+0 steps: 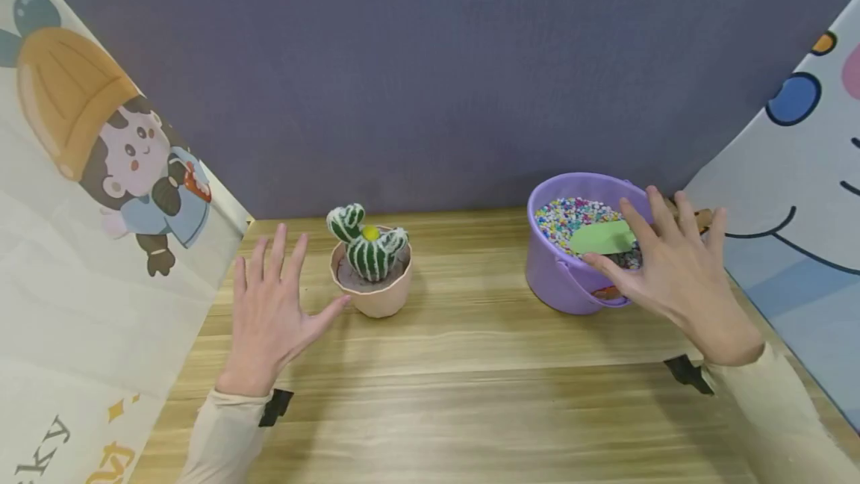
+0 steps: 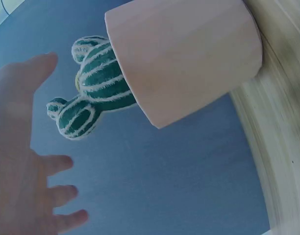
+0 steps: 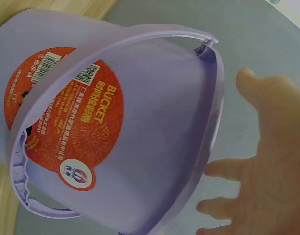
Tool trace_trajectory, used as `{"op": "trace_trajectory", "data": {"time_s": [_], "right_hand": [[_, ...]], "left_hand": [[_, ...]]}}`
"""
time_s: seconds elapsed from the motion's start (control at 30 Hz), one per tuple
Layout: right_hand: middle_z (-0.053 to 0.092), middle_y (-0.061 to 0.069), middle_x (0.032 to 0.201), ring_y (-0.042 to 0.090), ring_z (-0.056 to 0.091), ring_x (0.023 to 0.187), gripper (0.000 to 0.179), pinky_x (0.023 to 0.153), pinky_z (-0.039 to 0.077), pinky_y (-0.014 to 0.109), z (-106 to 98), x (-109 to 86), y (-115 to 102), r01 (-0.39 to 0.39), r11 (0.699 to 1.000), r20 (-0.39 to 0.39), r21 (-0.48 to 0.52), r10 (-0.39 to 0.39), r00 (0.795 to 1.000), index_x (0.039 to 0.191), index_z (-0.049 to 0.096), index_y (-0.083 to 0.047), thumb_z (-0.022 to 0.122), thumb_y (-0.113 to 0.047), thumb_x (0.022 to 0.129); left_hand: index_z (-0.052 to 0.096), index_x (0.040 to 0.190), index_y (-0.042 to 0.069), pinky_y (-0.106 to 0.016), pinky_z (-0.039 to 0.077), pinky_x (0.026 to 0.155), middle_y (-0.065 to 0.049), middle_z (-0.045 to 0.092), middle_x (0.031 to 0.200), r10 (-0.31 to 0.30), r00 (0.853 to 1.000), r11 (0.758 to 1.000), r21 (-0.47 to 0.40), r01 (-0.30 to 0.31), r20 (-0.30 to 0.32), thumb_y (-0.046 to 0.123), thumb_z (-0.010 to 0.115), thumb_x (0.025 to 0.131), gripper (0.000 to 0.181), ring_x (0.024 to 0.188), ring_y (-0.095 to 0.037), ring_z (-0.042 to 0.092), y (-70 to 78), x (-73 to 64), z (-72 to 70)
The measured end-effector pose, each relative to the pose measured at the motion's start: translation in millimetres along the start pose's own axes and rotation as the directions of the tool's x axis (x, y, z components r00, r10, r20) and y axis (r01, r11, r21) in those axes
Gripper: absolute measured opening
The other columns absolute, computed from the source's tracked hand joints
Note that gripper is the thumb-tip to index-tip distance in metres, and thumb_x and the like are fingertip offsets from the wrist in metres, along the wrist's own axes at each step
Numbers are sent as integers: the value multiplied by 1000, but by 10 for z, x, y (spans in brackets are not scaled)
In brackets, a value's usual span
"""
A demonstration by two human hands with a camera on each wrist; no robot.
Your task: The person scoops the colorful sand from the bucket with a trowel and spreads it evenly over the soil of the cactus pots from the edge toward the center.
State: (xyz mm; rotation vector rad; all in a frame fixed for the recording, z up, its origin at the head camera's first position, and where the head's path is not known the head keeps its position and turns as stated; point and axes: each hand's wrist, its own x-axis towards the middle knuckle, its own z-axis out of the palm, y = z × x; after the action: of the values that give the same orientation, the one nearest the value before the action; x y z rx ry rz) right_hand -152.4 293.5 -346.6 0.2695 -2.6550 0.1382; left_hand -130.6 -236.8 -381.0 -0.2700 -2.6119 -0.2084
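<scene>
My left hand (image 1: 272,312) hovers over the table left of a potted cactus (image 1: 371,256), fingers straight and spread, holding nothing. The cactus is green with white fuzzy ribs and a yellow spot, in a pale pink pot (image 2: 184,58). On the right, a purple bucket (image 1: 558,278) holds small multicoloured pebbles (image 1: 571,215). A light green scoop (image 1: 601,237) lies on them, its far end hidden behind my fingers. My right hand (image 1: 685,275) is spread above the bucket's right side. In the right wrist view its fingers stand apart from the rim, holding nothing.
A brown, wooden-looking piece (image 1: 702,220) shows behind my right fingers. The bucket's handle (image 3: 111,46) hangs down over its red label (image 3: 86,122). A dark grey-blue panel (image 1: 416,81) stands behind the wooden table (image 1: 463,409), with printed cloths at both sides.
</scene>
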Motion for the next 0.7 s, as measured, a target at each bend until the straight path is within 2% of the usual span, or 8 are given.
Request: {"op": "trace_trajectory", "data": {"time_s": [0.07, 0.13, 0.23, 0.3, 0.43, 0.5, 0.6, 0.7], "right_hand": [[40, 35, 161, 60, 32, 146, 97, 113, 16, 85, 1, 17, 16, 11, 1000, -14, 7, -11, 1000, 150, 56, -6, 66, -77, 85], [43, 37, 157, 60, 37, 143, 99, 109, 23, 84, 17, 44, 35, 49, 998, -79, 25, -47, 996, 145, 60, -3, 54, -85, 89], [49, 39, 151, 61, 44, 137, 108, 105, 31, 82, 34, 84, 68, 112, 992, -181, 56, -100, 978, 136, 65, 0, 36, -93, 91], [54, 41, 145, 62, 50, 131, 111, 103, 36, 81, 42, 116, 82, 166, 984, -249, 66, -145, 957, 130, 68, 3, 28, -93, 92], [62, 41, 133, 62, 59, 116, 99, 95, 45, 77, 28, 171, 107, 238, 967, -319, 87, -199, 927, 124, 70, 8, 38, -83, 98], [65, 39, 129, 60, 62, 109, 96, 91, 49, 76, 17, 190, 131, 253, 962, -334, 106, -205, 920, 123, 71, 9, 42, -79, 100], [66, 36, 130, 58, 62, 108, 90, 92, 49, 72, -11, 202, 182, 231, 959, -309, 162, -173, 935, 124, 71, 9, 50, -75, 99], [65, 34, 136, 56, 60, 116, 70, 98, 47, 72, -39, 213, 242, 185, 960, -259, 208, -129, 957, 125, 71, 9, 72, -55, 95]], "left_hand": [[44, 160, 6, -76, 26, 122, -23, 32, 172, 26, 998, 999, -23, -28, -52, 81, 59, 83, 109, 153, -52, 32, 29, 13, 22], [46, 158, 4, -76, 27, 121, -25, 34, 171, 53, 992, 997, -51, -59, -114, 82, 53, 87, 106, 152, -53, 35, 79, 29, 56], [49, 155, 1, -76, 31, 120, -25, 38, 168, 92, 972, 989, -95, -115, -218, 78, 49, 92, 100, 149, -53, 39, 186, 61, 117], [50, 153, 0, -74, 35, 118, -26, 41, 166, 111, 954, 981, -124, -150, -279, 73, 52, 95, 93, 146, -52, 43, 261, 83, 153], [54, 148, -1, -68, 42, 113, -26, 48, 162, 141, 918, 958, -184, -221, -370, 60, 59, 97, 80, 139, -52, 50, 403, 120, 203], [56, 145, -2, -65, 45, 112, -26, 51, 159, 155, 901, 944, -209, -257, -406, 53, 63, 97, 74, 135, -51, 52, 472, 140, 229], [59, 141, -3, -62, 48, 109, -27, 55, 155, 179, 877, 921, -237, -309, -446, 44, 66, 96, 65, 130, -49, 56, 566, 174, 262], [62, 137, -4, -59, 51, 107, -27, 58, 150, 199, 864, 903, -256, -345, -463, 39, 68, 96, 60, 128, -48, 58, 648, 208, 295]]}}
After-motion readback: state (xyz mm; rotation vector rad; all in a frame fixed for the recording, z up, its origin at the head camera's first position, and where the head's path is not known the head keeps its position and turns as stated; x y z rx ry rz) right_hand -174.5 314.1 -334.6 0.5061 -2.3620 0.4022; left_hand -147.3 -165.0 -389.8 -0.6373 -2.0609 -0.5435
